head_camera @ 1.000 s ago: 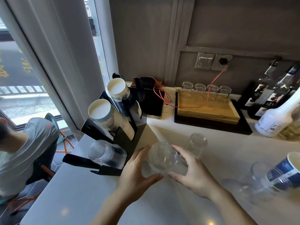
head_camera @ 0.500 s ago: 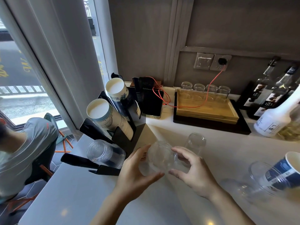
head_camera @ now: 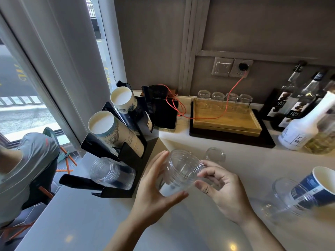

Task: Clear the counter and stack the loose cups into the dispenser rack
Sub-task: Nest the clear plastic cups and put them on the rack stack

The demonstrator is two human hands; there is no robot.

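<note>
White counter (head_camera: 244,171), both hands (head_camera: 154,194) cradling (loosely) clear cup (head_camera: 181,173)

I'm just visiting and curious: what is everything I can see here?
Rack: one, black, counter's left end.
Paper cup stacks: two, white and blue, in rack.
Clear cup stack: one, rack's bottom slot.
Held cup: one, clear, between both hands.
Upturned cup: one, clear, behind it.
Loose cups: clear and blue, lying at right.
Tray: one, wooden, with four glasses.
Bottles: several, far right.
Cable: one, red, from socket.
Left hand, right hand: grip on held cup.
</note>
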